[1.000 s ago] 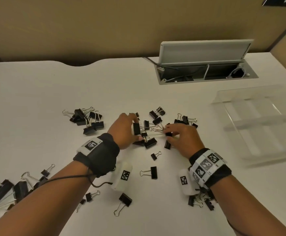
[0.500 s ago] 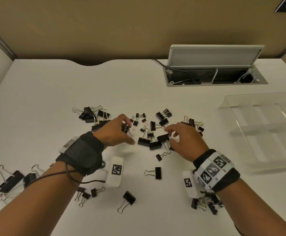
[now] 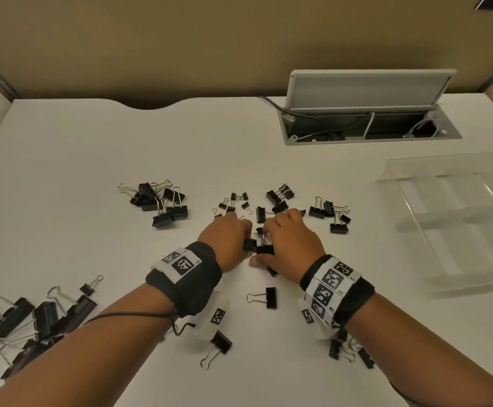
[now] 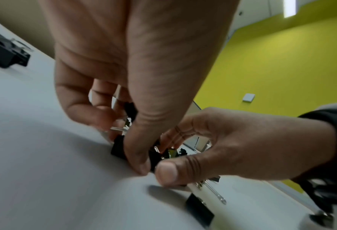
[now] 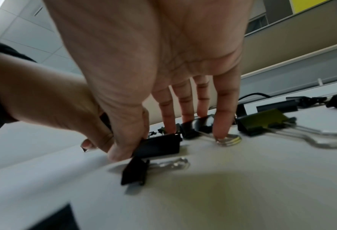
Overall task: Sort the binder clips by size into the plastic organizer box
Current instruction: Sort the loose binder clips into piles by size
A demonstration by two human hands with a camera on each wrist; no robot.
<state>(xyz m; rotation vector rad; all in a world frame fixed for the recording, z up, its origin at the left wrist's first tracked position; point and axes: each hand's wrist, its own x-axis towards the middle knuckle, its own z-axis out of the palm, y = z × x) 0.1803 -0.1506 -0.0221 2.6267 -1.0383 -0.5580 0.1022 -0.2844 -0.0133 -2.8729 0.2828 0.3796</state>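
Binder clips [image 3: 264,248] sit mid-tabletop, pinched between both hands.
Left hand [image 3: 227,242] curls its thumb and fingers round one black clip [image 4: 118,147]; right hand [image 3: 292,245] grips the neighbouring clip [image 5: 159,144] with its thumb, the other fingers extended down to the tabletop [image 3: 92,160]. Loose clips [image 3: 163,202] lie scattered around; the clear organizer box [image 3: 415,183] stands well apart by the right edge.
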